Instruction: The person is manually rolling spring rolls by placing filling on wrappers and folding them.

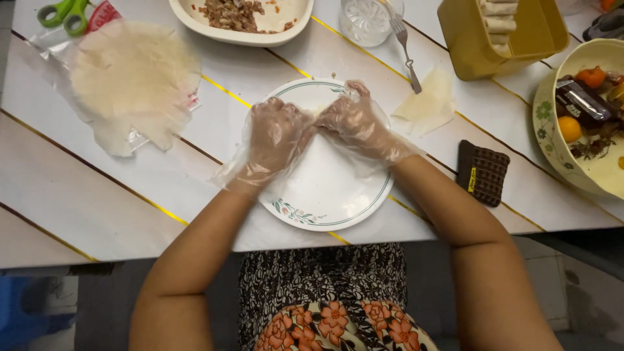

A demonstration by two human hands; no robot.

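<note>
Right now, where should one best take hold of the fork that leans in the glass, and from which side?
Probably grip the fork by its handle end, coming from the plate side. The handle slants out over the glass rim and lies free on the table; the tines sit inside the glass.

A round white plate (325, 188) with a thin green rim line and small floral sprigs lies flat at the near edge of the table, in the middle. On its far half a pale, thin wrapper (316, 112) shows only as a sliver between two gloved hands; its shape cannot be told
</note>
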